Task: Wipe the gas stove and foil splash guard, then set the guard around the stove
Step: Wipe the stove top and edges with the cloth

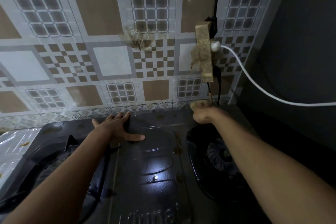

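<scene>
Obs. 1: The gas stove (pixel 154 160) fills the lower half of my view and sits against the tiled wall (pixel 101 23). It is dark and glossy, and its centre panel is pressed with curved ridges. A bright light reflection sits mid-panel, and brown greasy spots are scattered along the panel's right side and rear edge. The right burner (pixel 220 156) shows in its round recess. On the left I see only a black pan-support prong (pixel 72 142).

Obs. 2: Crinkled silver foil (pixel 16 147) lies just beside the stove's left edge, with a few brown flecks on it.

Obs. 3: The left hand (pixel 118 129) is laid flat on the rear centre of the stove, fingers straight and spread, holding nothing. The right hand (pixel 201 114) is at the rear right corner by the wall and is motion-blurred. A tan smear sits at its far side, and I cannot tell whether it grips anything.

Obs. 4: Embossed lettering (pixel 151 214) runs along the panel's near edge. It is cropped by the frame and I cannot read it.

Obs. 5: A grimy power strip (pixel 204 51) hangs on the wall, with a white cable (pixel 254 85) plugged into it.
</scene>
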